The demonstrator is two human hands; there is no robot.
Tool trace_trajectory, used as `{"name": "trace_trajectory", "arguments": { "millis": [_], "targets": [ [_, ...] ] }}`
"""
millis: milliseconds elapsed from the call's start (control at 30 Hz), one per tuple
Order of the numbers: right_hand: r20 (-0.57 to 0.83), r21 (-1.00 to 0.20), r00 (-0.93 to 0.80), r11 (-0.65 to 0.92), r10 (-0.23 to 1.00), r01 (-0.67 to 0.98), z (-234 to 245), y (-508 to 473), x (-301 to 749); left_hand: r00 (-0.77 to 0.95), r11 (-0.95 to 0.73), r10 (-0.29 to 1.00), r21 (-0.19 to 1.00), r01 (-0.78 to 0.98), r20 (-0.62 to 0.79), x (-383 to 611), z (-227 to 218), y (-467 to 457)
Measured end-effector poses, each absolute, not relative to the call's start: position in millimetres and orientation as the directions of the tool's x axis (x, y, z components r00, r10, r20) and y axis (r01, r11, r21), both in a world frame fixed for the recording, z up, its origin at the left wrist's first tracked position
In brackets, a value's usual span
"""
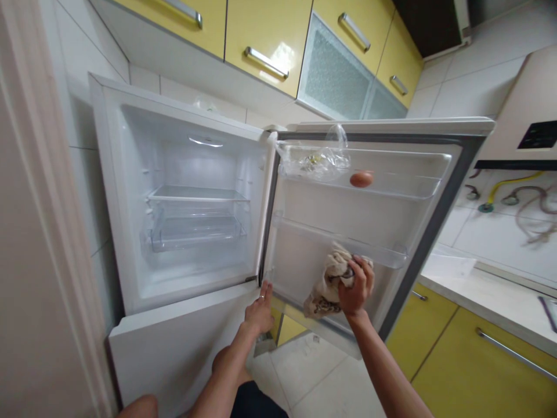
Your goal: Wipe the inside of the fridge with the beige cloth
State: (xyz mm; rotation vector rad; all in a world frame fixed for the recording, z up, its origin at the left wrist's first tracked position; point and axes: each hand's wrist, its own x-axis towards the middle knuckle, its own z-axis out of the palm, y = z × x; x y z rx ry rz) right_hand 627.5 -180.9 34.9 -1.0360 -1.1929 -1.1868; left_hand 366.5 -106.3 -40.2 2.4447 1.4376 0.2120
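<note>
My right hand [357,284] is closed around a crumpled beige cloth [327,283] with dark patches. It holds the cloth against the inside of the open fridge door [313,244], just below the lower clear door shelf [339,237]. My left hand [260,313], with a ring on one finger, is at the door's lower hinge-side corner. Its visible fingers are stretched out against that corner, and the rest are partly hidden. On the upper door shelf [404,184] sit a brown egg [361,178] and a clear plastic bag [324,162] with something yellowish-green inside.
The fridge compartment [200,284] stands open on the left, with a glass shelf [198,193] and a clear drawer [198,229]. Yellow wall cabinets [267,35] hang above. At the right are a white countertop [491,296], yellow lower cabinets [483,360] and a wall-mounted appliance [522,110] with hoses below.
</note>
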Motion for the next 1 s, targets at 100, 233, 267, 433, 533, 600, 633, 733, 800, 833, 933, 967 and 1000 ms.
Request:
{"name": "trace_trajectory", "arguments": {
  "millis": [100,233,267,433,533,600,633,733,800,833,933,967,1000],
  "targets": [
    [0.953,-0.084,0.109,0.097,-0.283,0.992,37.8,-204.0,636.4,0.492,-0.458,0.870,0.322,0.829,-0.029,367.0,-40.2,-106.2],
    [0.872,-0.150,0.160,0.058,-0.463,0.987,46.7,-228.0,640.6,0.493,-0.459,0.870,0.315,0.831,-0.033,367.5,-38.8,-106.7],
    [0.858,-0.155,0.168,0.067,-0.485,0.986,49.5,-233.0,639.3,0.493,-0.459,0.869,0.310,0.832,-0.037,367.5,-38.1,-107.0],
    [0.812,-0.159,0.200,0.122,-0.549,0.980,62.7,-255.4,620.2,0.490,-0.456,0.870,0.294,0.840,-0.051,367.9,-35.5,-108.8],
    [0.814,-0.173,0.237,0.168,-0.530,0.971,64.4,-264.8,607.8,0.489,-0.454,0.870,0.297,0.840,-0.054,368.2,-35.4,-109.7],
    [0.834,-0.184,0.273,0.225,-0.480,0.957,62.0,-267.4,601.0,0.491,-0.450,0.869,0.309,0.838,-0.065,367.1,-35.7,-109.1],
    [0.844,-0.190,0.291,0.256,-0.450,0.948,60.3,-267.4,597.7,0.497,-0.450,0.865,0.326,0.831,-0.072,366.0,-36.0,-108.0],
    [0.866,-0.213,0.336,0.336,-0.370,0.918,56.2,-264.4,585.7,0.549,-0.471,0.834,0.449,0.759,-0.052,360.5,-36.8,-102.1],
    [0.876,-0.228,0.358,0.377,-0.323,0.898,55.8,-261.0,575.1,0.578,-0.479,0.816,0.547,0.686,-0.010,356.5,-37.6,-98.1],
    [0.881,-0.238,0.369,0.397,-0.297,0.887,56.3,-259.2,569.2,0.574,-0.473,0.818,0.591,0.653,0.019,354.7,-38.0,-97.5],
    [0.897,-0.278,0.396,0.446,-0.196,0.851,58.2,-252.7,550.6,0.445,-0.381,0.886,0.752,0.538,0.131,350.0,-39.8,-109.7],
    [0.900,-0.293,0.405,0.467,-0.159,0.835,58.6,-250.0,544.4,0.362,-0.332,0.917,0.824,0.459,0.168,348.1,-40.5,-120.1],
    [0.901,-0.312,0.417,0.488,-0.119,0.815,58.9,-247.0,538.2,0.264,-0.290,0.943,0.889,0.355,0.203,345.9,-41.0,-134.1]
  ]
}}
